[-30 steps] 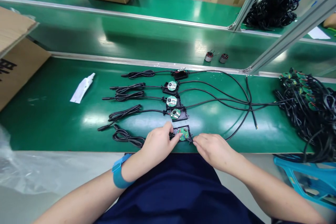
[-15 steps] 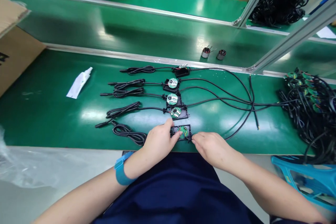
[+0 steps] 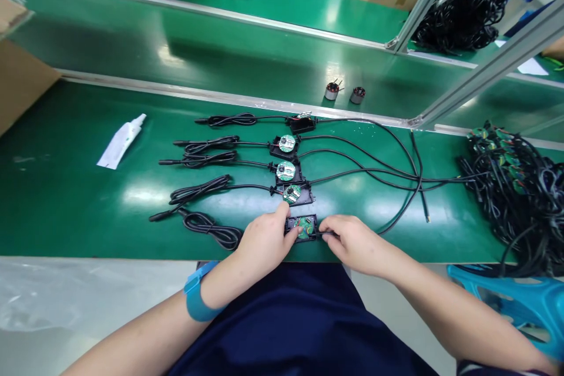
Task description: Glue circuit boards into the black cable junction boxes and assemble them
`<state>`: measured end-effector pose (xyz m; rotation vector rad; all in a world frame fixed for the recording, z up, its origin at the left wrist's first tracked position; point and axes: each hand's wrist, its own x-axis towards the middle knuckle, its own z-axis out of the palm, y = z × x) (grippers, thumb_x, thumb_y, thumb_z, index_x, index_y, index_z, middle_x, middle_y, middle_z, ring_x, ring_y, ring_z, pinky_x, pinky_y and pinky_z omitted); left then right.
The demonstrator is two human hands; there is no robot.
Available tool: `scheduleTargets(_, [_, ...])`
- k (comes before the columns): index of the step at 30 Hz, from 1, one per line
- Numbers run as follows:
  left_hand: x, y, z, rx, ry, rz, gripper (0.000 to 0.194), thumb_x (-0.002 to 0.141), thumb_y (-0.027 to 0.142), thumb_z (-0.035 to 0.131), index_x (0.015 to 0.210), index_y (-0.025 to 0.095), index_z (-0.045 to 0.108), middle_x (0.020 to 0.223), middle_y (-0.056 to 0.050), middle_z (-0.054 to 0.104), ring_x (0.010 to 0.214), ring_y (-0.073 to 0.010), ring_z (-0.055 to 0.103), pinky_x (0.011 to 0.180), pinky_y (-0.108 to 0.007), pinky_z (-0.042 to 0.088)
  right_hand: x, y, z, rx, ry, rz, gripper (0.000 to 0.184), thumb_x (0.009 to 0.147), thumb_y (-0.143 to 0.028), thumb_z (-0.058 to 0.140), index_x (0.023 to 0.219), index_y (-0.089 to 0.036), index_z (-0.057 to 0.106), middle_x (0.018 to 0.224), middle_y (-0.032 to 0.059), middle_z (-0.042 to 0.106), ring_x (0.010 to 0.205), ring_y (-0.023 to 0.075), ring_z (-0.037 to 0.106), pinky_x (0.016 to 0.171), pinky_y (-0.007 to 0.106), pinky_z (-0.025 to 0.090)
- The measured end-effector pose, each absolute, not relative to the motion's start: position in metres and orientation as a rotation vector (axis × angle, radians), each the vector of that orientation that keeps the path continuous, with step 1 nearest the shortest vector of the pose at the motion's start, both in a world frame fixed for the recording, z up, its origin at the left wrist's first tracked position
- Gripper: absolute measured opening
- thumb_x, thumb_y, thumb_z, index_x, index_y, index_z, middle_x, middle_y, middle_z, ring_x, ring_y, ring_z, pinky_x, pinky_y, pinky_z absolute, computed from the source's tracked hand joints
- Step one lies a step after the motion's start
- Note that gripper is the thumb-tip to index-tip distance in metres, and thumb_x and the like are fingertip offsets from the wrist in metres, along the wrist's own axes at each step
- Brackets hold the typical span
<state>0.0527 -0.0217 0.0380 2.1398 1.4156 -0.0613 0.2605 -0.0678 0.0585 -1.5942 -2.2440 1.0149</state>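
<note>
My left hand grips the left end of a small black plastic housing near the bench's front edge. Its thumb rests on the green circuit board inside, where coloured wires show. Just right of the housing, my right hand pinches the black cable at its entry point. A coiled cable lies left of my left hand. Beyond my hands, several similar housings stand in a column, the nearest with a round board, each with cables running left and right.
A white tube lies at the left, near a cardboard box. Two small motor parts, one being a stator, sit behind the metal rail. A heap of cables with boards covers the right end. A blue stool stands below.
My right hand's fingers have shifted slightly on the cable, with the thumb now lower and apart from the forefinger. My left hand keeps its hold. The whole view has shifted a little.
</note>
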Motion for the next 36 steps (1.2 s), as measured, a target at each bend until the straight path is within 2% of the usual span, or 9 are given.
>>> scheduleTargets(2, [0.053, -0.021, 0.039, 2.14, 1.413, -0.077, 0.023, 0.092, 0.034, 0.058, 0.107, 0.018, 0.05, 0.083, -0.007, 0.071, 0.077, -0.0252, 0.069, 0.065, -0.032, 0.044, 0.258, -0.067, 0.06, -1.658, -2.21, 1.074, 0.002, 0.089, -0.019, 0.063, 0.087, -0.019, 0.061, 0.076, 0.0, 0.063, 0.067, 0.014, 0.056, 0.063, 0.026, 0.04])
scheduleTargets(5, [0.053, -0.021, 0.039, 2.145, 1.404, -0.076, 0.022, 0.093, 0.034, 0.057, 0.106, 0.018, 0.049, 0.084, -0.007, 0.071, 0.079, -0.0255, 0.07, 0.065, -0.031, 0.045, 0.253, -0.067, 0.06, -1.776, -2.178, 1.002, 0.018, 0.092, -0.026, 0.063, 0.076, -0.019, 0.058, 0.067, -0.0007, 0.06, 0.061, 0.0137, 0.052, 0.059, 0.027, 0.036])
scheduleTargets(11, [0.052, -0.022, 0.038, 2.172, 1.396, -0.087, 0.022, 0.094, 0.033, 0.056, 0.108, 0.017, 0.05, 0.086, -0.008, 0.072, 0.082, -0.0281, 0.071, 0.063, -0.033, 0.046, 0.251, -0.066, 0.044, -1.696, -2.107, 0.888, 0.017, 0.095, -0.018, 0.056, 0.077, -0.018, 0.059, 0.07, 0.0012, 0.062, 0.064, 0.0144, 0.055, 0.063, 0.026, 0.04])
scheduleTargets(18, [0.051, -0.022, 0.036, 2.208, 1.38, -0.121, 0.027, 0.096, 0.034, 0.053, 0.115, 0.015, 0.048, 0.084, -0.009, 0.072, 0.086, -0.0304, 0.072, 0.066, -0.034, 0.049, 0.25, -0.064, 0.038, -1.815, -1.767, 1.044, 0.018, 0.091, -0.021, 0.061, 0.073, -0.019, 0.061, 0.063, -0.002, 0.064, 0.058, 0.0126, 0.057, 0.059, 0.024, 0.041])
scheduleTargets(27, [0.051, -0.023, 0.034, 2.195, 1.388, -0.091, 0.025, 0.095, 0.033, 0.053, 0.113, 0.016, 0.048, 0.083, -0.009, 0.072, 0.084, -0.0291, 0.072, 0.064, -0.033, 0.048, 0.243, -0.063, 0.038, -1.903, -1.846, 0.887, 0.024, 0.09, -0.026, 0.059, 0.067, -0.02, 0.06, 0.056, -0.0024, 0.058, 0.051, 0.0116, 0.048, 0.055, 0.025, 0.036])
scheduleTargets(32, [0.052, -0.022, 0.035, 2.18, 1.399, -0.101, 0.025, 0.094, 0.034, 0.054, 0.111, 0.016, 0.05, 0.085, -0.009, 0.072, 0.083, -0.0291, 0.072, 0.065, -0.034, 0.048, 0.246, -0.054, 0.044, -1.925, -1.825, 1.081, 0.018, 0.085, -0.023, 0.066, 0.067, -0.02, 0.063, 0.057, -0.003, 0.062, 0.053, 0.0118, 0.051, 0.054, 0.024, 0.036])
scheduleTargets(36, [0.051, -0.021, 0.035, 2.181, 1.383, -0.087, 0.024, 0.094, 0.033, 0.054, 0.11, 0.015, 0.05, 0.085, -0.009, 0.072, 0.083, -0.0296, 0.071, 0.065, -0.034, 0.049, 0.243, -0.059, 0.041, -1.892, -1.842, 0.892, 0.02, 0.088, -0.023, 0.062, 0.068, -0.02, 0.061, 0.061, -0.0014, 0.062, 0.056, 0.0127, 0.052, 0.058, 0.025, 0.038])
